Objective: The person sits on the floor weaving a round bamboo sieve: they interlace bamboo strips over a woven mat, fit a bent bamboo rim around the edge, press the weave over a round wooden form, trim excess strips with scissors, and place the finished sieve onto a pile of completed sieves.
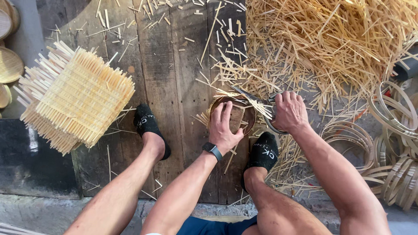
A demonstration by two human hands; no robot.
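A: The left hand point(224, 128) presses flat, fingers spread, on the round woven tray point(244, 114); the right hand point(289, 111) is closed around the scissors point(257, 98) at the tray's far rim.

B: Risk?

A: Blades near those fingers could nick them, and the straw pile point(331, 43) beyond the tray could snag the cut.

view: single head-worn camera | faces: steeply down onto dark weathered wooden floor planks point(174, 65) | range: close, arms and knees fill the lower frame | top edge: far end of the planks | overlap: none, one view
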